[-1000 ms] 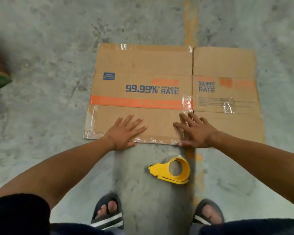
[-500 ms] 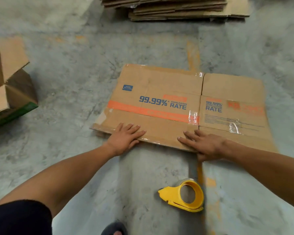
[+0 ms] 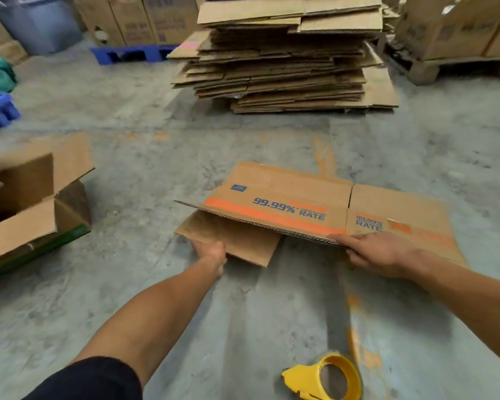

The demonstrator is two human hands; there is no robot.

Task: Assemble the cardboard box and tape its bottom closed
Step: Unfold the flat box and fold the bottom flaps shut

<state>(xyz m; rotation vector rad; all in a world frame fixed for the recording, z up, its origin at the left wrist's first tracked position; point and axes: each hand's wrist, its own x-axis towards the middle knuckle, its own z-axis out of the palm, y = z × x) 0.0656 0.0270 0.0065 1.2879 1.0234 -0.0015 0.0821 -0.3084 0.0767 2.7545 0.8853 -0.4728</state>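
The flattened cardboard box [image 3: 286,194], brown with an orange stripe and blue "99.99% RATE" print, is lifted at its near edge off the concrete floor. My left hand [image 3: 211,252] grips the lower flap that hangs down at the near left. My right hand [image 3: 378,249] holds the upper layer's near edge, thumb on top, fingers underneath. The two layers gape apart at the near side. A yellow tape dispenser [image 3: 326,379] lies on the floor close to me, right of centre.
An open assembled carton [image 3: 38,203] stands at the left. A tall stack of flattened cartons [image 3: 283,59] sits behind the box. Boxes on a pallet [image 3: 456,33] are at the far right; a blue pallet [image 3: 133,53] and grey bin [image 3: 41,21] far left.
Both hands went from lying flat on the box to gripping its near edge. The near side has risen and the layers have parted. The view has tilted up.
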